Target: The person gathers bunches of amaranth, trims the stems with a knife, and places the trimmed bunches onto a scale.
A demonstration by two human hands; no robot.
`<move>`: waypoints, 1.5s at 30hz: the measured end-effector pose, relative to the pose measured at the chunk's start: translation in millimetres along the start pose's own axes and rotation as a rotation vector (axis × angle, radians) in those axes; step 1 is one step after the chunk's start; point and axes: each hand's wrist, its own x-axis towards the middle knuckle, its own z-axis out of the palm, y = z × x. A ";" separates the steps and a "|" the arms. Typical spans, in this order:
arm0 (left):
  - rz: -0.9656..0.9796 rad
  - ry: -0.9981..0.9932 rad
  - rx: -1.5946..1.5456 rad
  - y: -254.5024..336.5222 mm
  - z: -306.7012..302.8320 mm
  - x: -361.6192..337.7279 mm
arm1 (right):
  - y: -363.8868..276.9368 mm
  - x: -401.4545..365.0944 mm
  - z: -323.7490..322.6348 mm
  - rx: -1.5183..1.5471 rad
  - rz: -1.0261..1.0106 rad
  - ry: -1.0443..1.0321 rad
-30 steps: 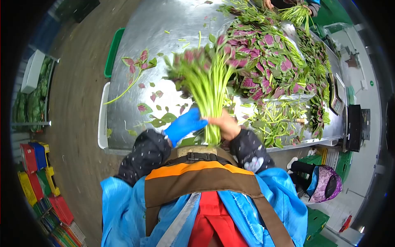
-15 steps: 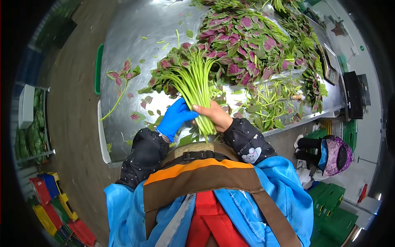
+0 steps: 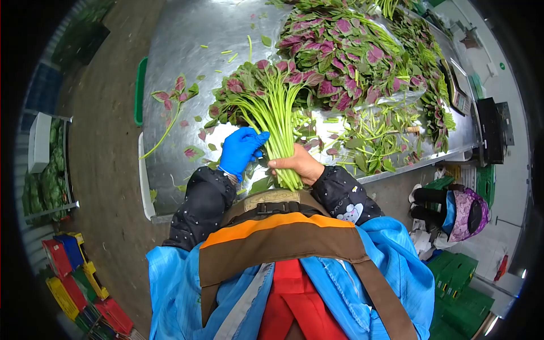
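I log the right hand [image 3: 296, 165] clamped round the stems of the red amaranth bunch [image 3: 266, 99], its leaves just beside the amaranth pile [image 3: 345, 51], gloved left hand [image 3: 241, 148] loosely curled, touching the stems.

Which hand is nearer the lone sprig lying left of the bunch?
Left. The gloved left hand lies between the sprig and the bunch; the bare right hand grips that bunch, farther off.

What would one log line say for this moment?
right hand: grips red-leaved green-stemmed bunch | left blue-gloved hand: against its stems | surface: shiny metal table
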 end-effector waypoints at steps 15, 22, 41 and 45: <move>-0.056 -0.113 -0.060 -17.0 5.7 -11.6 | 2.8 -6.5 2.6 0.044 -0.044 -0.009; -0.071 -0.527 -0.480 -31.0 -4.9 -5.5 | -32.6 -50.7 31.1 -0.143 -0.217 0.067; 0.071 -0.948 -0.235 -12.6 264.4 -38.4 | -21.6 -246.1 -111.0 -0.579 -0.302 0.314; -0.237 -0.953 -0.107 -27.6 358.0 -47.5 | -14.0 -312.0 -170.2 -0.207 -0.342 0.475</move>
